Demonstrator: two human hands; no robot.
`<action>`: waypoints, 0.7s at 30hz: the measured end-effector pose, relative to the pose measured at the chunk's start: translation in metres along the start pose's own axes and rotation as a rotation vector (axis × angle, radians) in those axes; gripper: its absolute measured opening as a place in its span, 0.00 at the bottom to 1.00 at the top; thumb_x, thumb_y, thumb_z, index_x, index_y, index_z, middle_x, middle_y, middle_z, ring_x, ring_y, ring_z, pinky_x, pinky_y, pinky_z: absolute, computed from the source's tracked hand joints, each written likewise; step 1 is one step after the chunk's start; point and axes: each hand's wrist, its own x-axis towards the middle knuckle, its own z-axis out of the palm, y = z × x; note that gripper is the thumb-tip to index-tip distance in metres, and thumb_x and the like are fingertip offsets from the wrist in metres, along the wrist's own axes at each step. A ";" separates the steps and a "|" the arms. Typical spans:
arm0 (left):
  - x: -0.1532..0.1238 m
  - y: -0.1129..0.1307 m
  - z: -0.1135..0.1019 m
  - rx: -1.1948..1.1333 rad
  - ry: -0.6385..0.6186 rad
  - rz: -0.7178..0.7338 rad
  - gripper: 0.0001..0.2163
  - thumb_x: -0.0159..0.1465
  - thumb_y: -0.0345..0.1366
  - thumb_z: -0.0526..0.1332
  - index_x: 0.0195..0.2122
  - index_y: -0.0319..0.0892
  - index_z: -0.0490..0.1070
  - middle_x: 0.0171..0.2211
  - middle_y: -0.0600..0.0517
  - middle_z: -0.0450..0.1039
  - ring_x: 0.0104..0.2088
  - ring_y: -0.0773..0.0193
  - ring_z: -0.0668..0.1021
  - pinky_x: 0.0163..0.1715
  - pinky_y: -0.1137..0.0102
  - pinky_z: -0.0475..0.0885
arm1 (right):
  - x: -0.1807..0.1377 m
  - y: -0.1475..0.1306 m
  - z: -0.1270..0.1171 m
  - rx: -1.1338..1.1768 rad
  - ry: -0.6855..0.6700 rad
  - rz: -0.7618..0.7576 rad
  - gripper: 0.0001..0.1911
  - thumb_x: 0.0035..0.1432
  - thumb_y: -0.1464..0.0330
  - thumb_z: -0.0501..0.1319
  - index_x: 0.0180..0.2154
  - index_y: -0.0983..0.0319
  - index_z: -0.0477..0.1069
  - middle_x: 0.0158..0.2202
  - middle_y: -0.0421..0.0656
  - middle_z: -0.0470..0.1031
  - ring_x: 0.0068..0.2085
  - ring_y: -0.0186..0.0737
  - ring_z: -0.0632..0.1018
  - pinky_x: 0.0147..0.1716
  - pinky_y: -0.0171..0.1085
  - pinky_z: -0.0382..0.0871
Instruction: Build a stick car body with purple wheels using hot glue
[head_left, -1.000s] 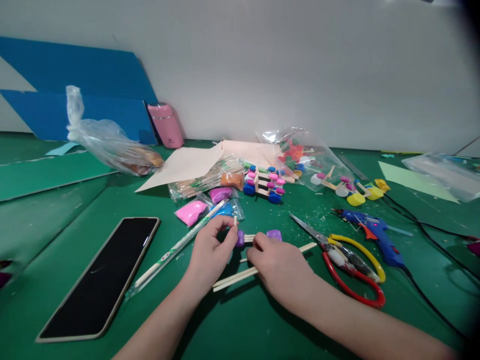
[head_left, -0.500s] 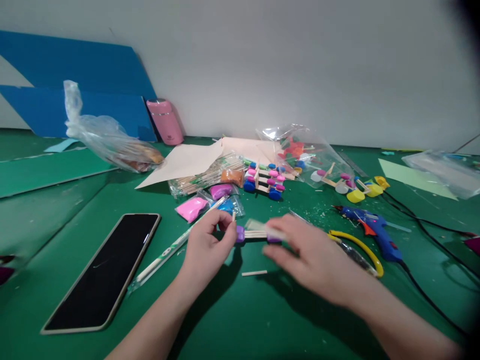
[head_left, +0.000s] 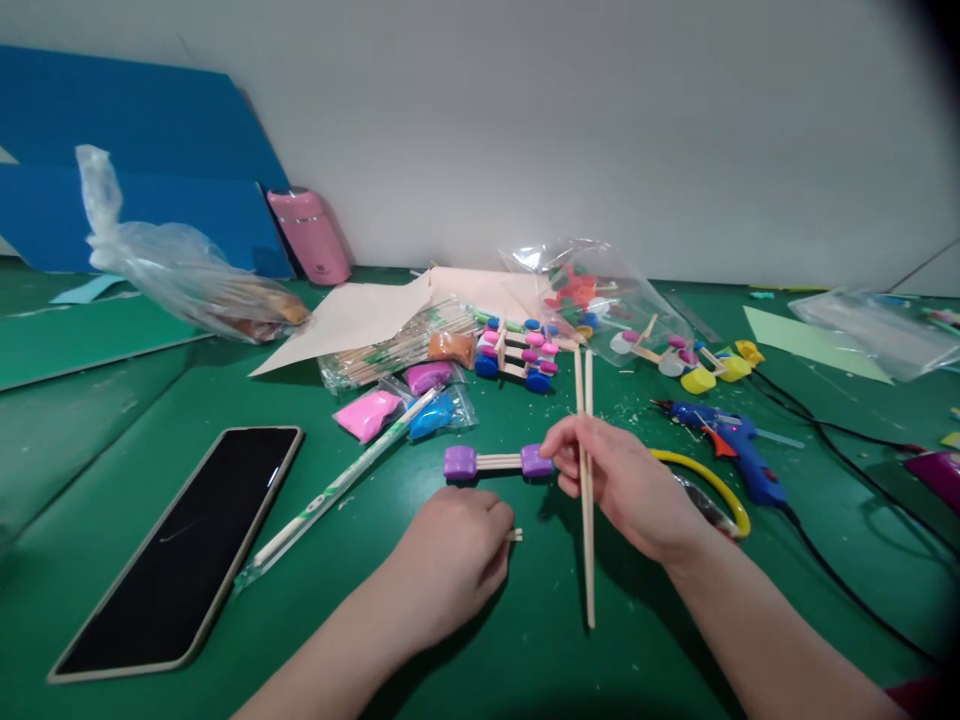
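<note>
A pair of wooden chopsticks stands nearly upright in my right hand, pinched between thumb and fingers. My left hand is low over the table with its fingers closed. Pale ends of short wooden sticks poke out at its fingertips; the rest of them is hidden. Just beyond both hands lies a dumbbell-shaped piece with two purple clay blocks joined by several thin sticks. My right fingertips are close to its right block; I cannot tell whether they touch.
Left lie a phone and wrapped chopsticks. Bagged clay, a stick-and-clay model and a bag of sticks sit behind. To the right are a blue glue gun, its cord, and a yellow-handled tool.
My right hand has brought the chopsticks upright. My left hand has come off the purple piece, moving down and nearer to the short stick's place. The view has shifted slightly.
</note>
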 end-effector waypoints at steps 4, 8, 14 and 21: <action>0.001 0.001 0.000 0.011 -0.011 -0.012 0.08 0.59 0.30 0.49 0.25 0.42 0.64 0.25 0.51 0.69 0.24 0.62 0.71 0.26 0.69 0.64 | 0.000 0.009 0.000 -0.320 0.043 -0.042 0.19 0.61 0.58 0.48 0.28 0.62 0.68 0.20 0.35 0.55 0.21 0.30 0.58 0.19 0.30 0.52; 0.003 0.001 0.002 0.019 0.000 -0.060 0.08 0.59 0.30 0.49 0.25 0.41 0.65 0.25 0.50 0.70 0.25 0.60 0.72 0.25 0.68 0.64 | 0.001 0.016 0.001 -0.398 0.037 -0.045 0.19 0.62 0.59 0.47 0.29 0.62 0.68 0.19 0.34 0.56 0.21 0.30 0.60 0.19 0.30 0.53; 0.001 0.002 -0.003 -0.181 0.131 -0.165 0.09 0.60 0.31 0.49 0.29 0.40 0.67 0.27 0.48 0.69 0.28 0.61 0.72 0.28 0.69 0.65 | 0.003 0.022 0.001 -0.362 0.047 -0.051 0.18 0.62 0.59 0.48 0.29 0.62 0.68 0.20 0.35 0.58 0.21 0.29 0.61 0.20 0.29 0.54; 0.003 0.013 -0.003 -0.601 0.204 -0.122 0.10 0.61 0.35 0.51 0.23 0.41 0.65 0.22 0.54 0.65 0.24 0.67 0.68 0.24 0.74 0.62 | 0.003 0.020 0.009 -0.339 0.014 -0.093 0.18 0.62 0.59 0.47 0.30 0.62 0.68 0.19 0.34 0.56 0.21 0.30 0.60 0.20 0.30 0.53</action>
